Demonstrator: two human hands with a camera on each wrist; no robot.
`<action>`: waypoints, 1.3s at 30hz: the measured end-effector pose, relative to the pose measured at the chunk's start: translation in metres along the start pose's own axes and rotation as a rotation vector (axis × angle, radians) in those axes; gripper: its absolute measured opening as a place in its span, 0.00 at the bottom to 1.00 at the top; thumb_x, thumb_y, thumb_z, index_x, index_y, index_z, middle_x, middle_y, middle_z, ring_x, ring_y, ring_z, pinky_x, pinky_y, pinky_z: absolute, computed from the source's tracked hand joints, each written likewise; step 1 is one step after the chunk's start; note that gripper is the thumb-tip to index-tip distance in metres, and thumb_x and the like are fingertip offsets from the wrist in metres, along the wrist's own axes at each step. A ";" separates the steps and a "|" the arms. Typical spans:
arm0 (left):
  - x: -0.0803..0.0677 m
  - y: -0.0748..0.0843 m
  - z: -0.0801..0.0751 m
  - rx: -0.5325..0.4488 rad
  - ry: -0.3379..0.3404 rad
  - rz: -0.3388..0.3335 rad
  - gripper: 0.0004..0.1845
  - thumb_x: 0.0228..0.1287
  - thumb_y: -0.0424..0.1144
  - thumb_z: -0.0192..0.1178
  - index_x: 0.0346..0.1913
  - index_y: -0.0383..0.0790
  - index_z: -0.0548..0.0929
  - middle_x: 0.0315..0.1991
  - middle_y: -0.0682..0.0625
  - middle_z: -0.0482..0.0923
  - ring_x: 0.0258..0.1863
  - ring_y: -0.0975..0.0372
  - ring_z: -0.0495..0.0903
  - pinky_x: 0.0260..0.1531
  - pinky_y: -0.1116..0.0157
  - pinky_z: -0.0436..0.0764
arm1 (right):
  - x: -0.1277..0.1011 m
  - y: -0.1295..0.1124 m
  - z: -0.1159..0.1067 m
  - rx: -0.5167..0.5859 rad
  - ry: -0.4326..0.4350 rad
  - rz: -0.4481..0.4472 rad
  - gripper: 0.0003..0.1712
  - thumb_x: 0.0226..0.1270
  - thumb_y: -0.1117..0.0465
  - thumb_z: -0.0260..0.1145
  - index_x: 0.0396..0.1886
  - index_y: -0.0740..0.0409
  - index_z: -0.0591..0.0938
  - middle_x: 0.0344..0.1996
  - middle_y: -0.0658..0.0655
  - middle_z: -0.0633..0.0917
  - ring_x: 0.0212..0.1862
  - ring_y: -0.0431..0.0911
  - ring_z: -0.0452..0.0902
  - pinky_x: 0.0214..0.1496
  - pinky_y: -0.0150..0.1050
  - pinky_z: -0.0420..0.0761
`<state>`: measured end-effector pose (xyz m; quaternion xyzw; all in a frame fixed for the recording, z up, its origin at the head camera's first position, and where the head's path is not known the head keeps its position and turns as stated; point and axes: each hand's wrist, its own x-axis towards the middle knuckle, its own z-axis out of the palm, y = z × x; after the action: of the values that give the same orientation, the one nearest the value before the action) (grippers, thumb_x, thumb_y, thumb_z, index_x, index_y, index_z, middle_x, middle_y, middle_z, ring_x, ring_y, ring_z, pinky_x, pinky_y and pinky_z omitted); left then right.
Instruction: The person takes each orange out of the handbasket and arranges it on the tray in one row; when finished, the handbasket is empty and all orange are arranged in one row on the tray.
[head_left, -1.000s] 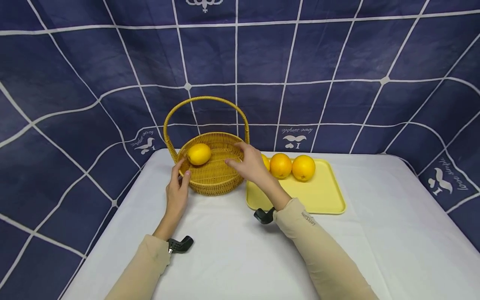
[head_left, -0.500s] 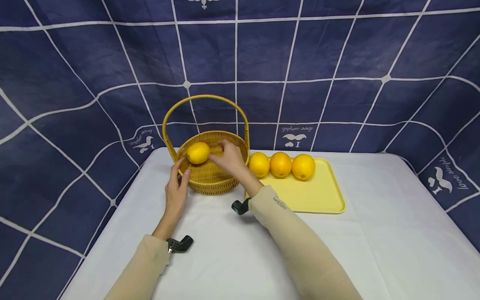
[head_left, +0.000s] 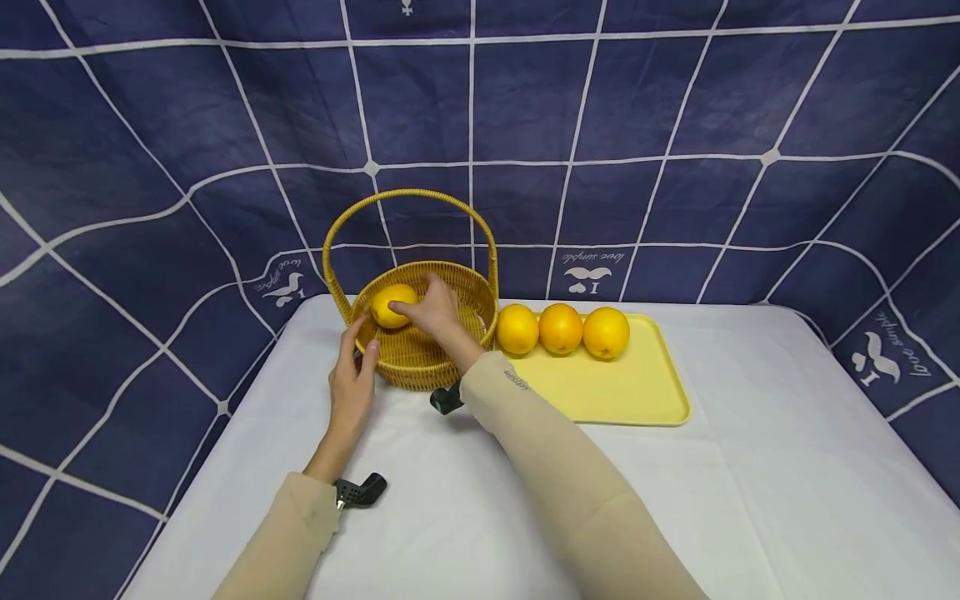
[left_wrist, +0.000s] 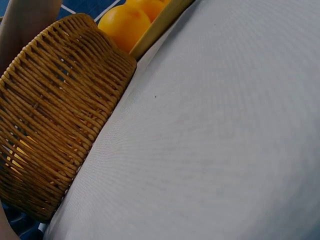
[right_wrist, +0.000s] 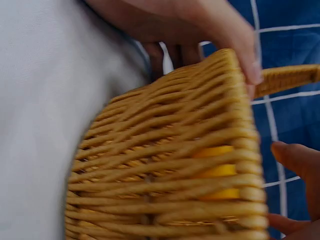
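Note:
A woven basket (head_left: 405, 367) with a tall hoop handle stands on the white tablecloth, with one yellow fruit (head_left: 388, 298) inside at its left. My right hand (head_left: 412, 302) reaches into the basket, thumb and fingers curled round that fruit. My left hand (head_left: 358, 343) holds the basket's near-left rim, thumb on the rim and fingers outside. In the right wrist view the fruit (right_wrist: 216, 170) shows through the weave, and the left thumb (right_wrist: 249, 57) lies over the rim. The left wrist view shows only the basket wall (left_wrist: 55, 125).
A yellow tray (head_left: 622, 392) lies right of the basket, with three oranges (head_left: 561, 328) in a row along its far edge. A dark blue checked cloth hangs behind the table. The white tablecloth (head_left: 750, 483) stretches to the front and right.
My right hand moved left from the basket's right rim, across the inside, onto the yellow fruit. The left hand and the basket stayed where they were.

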<state>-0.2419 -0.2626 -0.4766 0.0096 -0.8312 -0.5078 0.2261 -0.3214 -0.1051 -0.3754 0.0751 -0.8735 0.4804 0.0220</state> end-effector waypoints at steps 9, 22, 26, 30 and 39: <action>-0.002 -0.002 0.003 0.004 0.025 0.004 0.26 0.84 0.53 0.51 0.80 0.61 0.66 0.78 0.47 0.69 0.76 0.49 0.71 0.75 0.46 0.71 | 0.009 0.011 0.019 0.001 -0.012 0.047 0.50 0.62 0.49 0.81 0.79 0.57 0.69 0.73 0.59 0.76 0.76 0.58 0.68 0.78 0.50 0.72; 0.000 -0.001 0.003 0.009 0.038 0.022 0.26 0.84 0.51 0.52 0.79 0.58 0.67 0.79 0.49 0.69 0.75 0.50 0.72 0.74 0.46 0.72 | 0.025 0.011 0.038 -0.053 -0.058 0.017 0.54 0.59 0.49 0.83 0.80 0.58 0.65 0.71 0.61 0.77 0.73 0.56 0.71 0.75 0.46 0.74; 0.001 0.000 0.007 0.012 0.024 0.033 0.27 0.84 0.51 0.52 0.80 0.59 0.67 0.78 0.48 0.69 0.75 0.50 0.71 0.75 0.46 0.71 | 0.026 0.013 0.036 -0.080 -0.030 0.019 0.52 0.57 0.51 0.83 0.77 0.59 0.67 0.68 0.61 0.78 0.70 0.56 0.72 0.73 0.46 0.75; 0.000 0.002 0.008 0.011 0.025 0.029 0.26 0.83 0.52 0.52 0.79 0.61 0.67 0.77 0.48 0.71 0.75 0.51 0.72 0.75 0.47 0.71 | 0.024 0.014 0.031 -0.095 -0.012 0.014 0.50 0.56 0.52 0.83 0.74 0.61 0.70 0.64 0.62 0.81 0.67 0.56 0.74 0.70 0.46 0.78; -0.002 0.000 0.002 0.034 0.030 0.014 0.27 0.84 0.53 0.50 0.80 0.61 0.66 0.80 0.51 0.67 0.77 0.50 0.69 0.77 0.46 0.68 | 0.016 0.016 0.015 -0.196 -0.150 -0.037 0.48 0.55 0.48 0.82 0.71 0.63 0.74 0.59 0.62 0.84 0.60 0.56 0.79 0.61 0.42 0.82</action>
<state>-0.2405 -0.2608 -0.4784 0.0155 -0.8363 -0.4919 0.2417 -0.3388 -0.1112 -0.3949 0.1245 -0.9140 0.3852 -0.0271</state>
